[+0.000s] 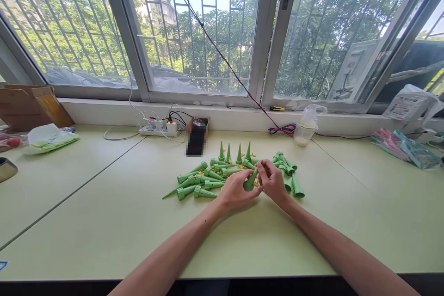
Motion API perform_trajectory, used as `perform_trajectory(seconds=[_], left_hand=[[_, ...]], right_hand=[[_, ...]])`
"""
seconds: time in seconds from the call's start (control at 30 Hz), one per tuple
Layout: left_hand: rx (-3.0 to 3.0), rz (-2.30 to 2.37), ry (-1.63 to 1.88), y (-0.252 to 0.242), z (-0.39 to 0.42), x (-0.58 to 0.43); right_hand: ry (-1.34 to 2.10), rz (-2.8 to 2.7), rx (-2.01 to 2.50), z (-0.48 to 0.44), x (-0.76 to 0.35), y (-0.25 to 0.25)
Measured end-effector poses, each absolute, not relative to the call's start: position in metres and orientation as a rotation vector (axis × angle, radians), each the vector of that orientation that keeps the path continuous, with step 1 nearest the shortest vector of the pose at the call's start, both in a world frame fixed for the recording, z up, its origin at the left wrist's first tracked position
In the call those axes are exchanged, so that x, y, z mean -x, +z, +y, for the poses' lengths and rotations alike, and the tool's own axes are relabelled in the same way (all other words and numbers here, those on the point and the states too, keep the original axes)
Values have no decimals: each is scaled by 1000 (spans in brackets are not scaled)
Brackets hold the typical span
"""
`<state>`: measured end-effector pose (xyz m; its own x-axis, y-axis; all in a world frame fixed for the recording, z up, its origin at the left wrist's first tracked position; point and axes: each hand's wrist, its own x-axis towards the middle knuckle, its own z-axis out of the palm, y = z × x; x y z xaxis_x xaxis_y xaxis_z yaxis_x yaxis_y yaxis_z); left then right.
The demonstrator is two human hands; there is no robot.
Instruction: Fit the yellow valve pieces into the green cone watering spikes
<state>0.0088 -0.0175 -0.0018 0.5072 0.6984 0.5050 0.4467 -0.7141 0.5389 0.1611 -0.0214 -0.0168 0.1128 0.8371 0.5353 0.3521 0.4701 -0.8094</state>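
Observation:
My left hand [238, 190] is closed around the wide base of a green plastic watering spike [252, 179], which leans with its tip up and to the right. At that tip, the thumb and fingers of my right hand [273, 180] are pinched together on the spike; whether a small part is hidden between them cannot be seen. Left of my hands lies a loose pile of the same green spikes [204, 180], with small yellow valve pieces [219, 175] among them. Several spikes [239, 153] stand upright behind. Another group of spikes [285, 169] lies right of my right hand.
At the back of the pale green table [104, 231] are a blurred dark object [196, 142], a power strip [156, 130] with cables and a plastic cup [302, 134] with a bag. Bagged pink and teal items [404, 148] lie far right; a cardboard box [31, 107] stands far left.

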Motion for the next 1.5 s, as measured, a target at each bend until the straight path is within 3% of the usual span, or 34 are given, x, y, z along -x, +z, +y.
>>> perform_trajectory(seconds=[0.67,1.5], left_hand=[[-2465,985,1065,-3,-17,-6],[-2415,939,1035,-1,-18,-5]], right_hand=[[276,-1516,1112,-23,-159,-15],[284,-1515,1144,-21,-161,-12]])
